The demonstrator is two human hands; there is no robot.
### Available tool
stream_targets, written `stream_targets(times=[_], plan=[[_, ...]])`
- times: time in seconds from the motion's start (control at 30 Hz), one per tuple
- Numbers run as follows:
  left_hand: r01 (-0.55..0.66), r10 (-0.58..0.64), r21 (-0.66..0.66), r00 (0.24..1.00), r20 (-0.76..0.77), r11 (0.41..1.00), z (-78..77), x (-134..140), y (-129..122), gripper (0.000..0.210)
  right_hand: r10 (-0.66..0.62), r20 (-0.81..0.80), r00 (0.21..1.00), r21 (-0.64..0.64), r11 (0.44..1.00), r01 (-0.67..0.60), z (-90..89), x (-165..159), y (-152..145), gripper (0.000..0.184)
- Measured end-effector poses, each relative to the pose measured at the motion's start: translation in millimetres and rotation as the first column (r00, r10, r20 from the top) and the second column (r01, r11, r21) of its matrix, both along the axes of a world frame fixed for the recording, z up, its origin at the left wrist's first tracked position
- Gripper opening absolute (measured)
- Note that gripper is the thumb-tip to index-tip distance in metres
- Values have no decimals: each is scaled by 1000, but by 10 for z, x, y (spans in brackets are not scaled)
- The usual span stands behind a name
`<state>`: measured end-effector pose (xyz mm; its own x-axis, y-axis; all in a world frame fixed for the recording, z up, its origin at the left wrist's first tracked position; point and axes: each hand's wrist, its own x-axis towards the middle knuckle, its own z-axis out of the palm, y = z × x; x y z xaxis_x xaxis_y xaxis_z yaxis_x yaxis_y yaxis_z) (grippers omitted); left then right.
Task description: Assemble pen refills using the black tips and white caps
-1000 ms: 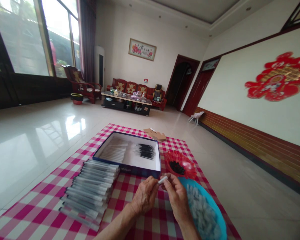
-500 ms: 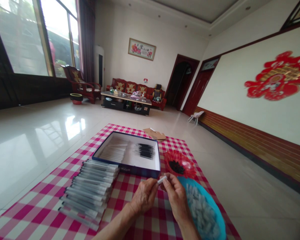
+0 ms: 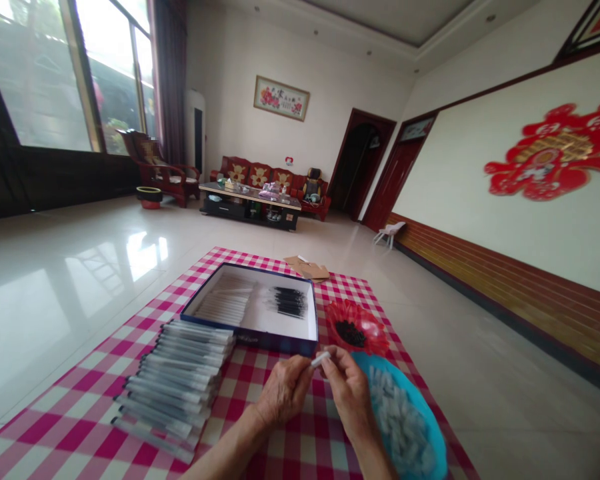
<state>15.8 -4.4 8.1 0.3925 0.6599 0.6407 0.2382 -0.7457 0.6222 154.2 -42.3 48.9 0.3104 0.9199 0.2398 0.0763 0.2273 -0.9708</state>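
Observation:
Between my two hands is a small whitish pen cap (image 3: 321,360). My left hand (image 3: 286,389) is closed at its left end, and whether anything else is inside the fingers is hidden. My right hand (image 3: 347,385) pinches the cap's right end with thumb and fingers. Beside my right hand stands a blue basin (image 3: 441,427) heaped with translucent pen caps (image 3: 403,413). To the left of my hands lies a stack of capped pens (image 3: 175,380), side by side with dark ends pointing left.
Beyond my hands lies a shallow blue-edged box (image 3: 275,340) with clear tubes (image 3: 225,300) and dark-filled refills (image 3: 290,302). A red scalloped bowl (image 3: 380,327) holds small black pieces (image 3: 350,333). Torn cardboard (image 3: 307,268) sits at the far edge of the checked tablecloth (image 3: 250,393).
The view has shifted slightly. Both hands stay together at the pen cap, with hardly any change in their grip.

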Motion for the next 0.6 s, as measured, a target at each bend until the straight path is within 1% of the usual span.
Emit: stream_targets(times=[0.07, 0.13, 0.17, 0.23, 0.27, 0.33, 0.4, 0.43, 0.5, 0.6], plan=[[-14, 14, 17, 1000, -19, 1000, -7, -3, 9, 23, -61, -32, 998, 36, 997, 62, 92, 54, -12, 29], [-34, 35, 37, 999, -22, 999, -20, -6, 13, 22, -135, -56, 989, 50, 989, 138, 186, 185, -31, 30], [-43, 44, 44, 999, -21, 998, -27, -7, 14, 22, -173, -30, 984, 33, 984, 174, 218, 278, -44, 31], [-57, 58, 54, 998, -16, 997, -39, -7, 13, 22, -237, 120, 964, -35, 970, 242, 233, 496, -78, 31], [-62, 63, 59, 998, -14, 996, -43, -6, 12, 21, -241, 229, 943, -74, 962, 264, 213, 607, -98, 30], [-71, 72, 71, 997, -8, 995, -47, -1, 13, 21, -181, 394, 901, -136, 958, 252, 137, 796, -137, 25], [-73, 73, 74, 997, -1, 995, -45, 6, 16, 20, -94, 480, 872, -190, 960, 207, 64, 917, -156, 21], [-71, 71, 70, 997, 3, 995, -43, 10, 17, 20, -72, 515, 854, -195, 960, 199, 47, 950, -147, 20], [-72, 71, 69, 997, 19, 995, -42, 16, 16, 20, -92, 618, 781, -140, 964, 224, 66, 977, -70, 19], [-82, 79, 83, 996, 39, 993, -50, 22, 12, 19, -154, 753, 640, -6, 970, 241, 179, 971, 210, 22]])
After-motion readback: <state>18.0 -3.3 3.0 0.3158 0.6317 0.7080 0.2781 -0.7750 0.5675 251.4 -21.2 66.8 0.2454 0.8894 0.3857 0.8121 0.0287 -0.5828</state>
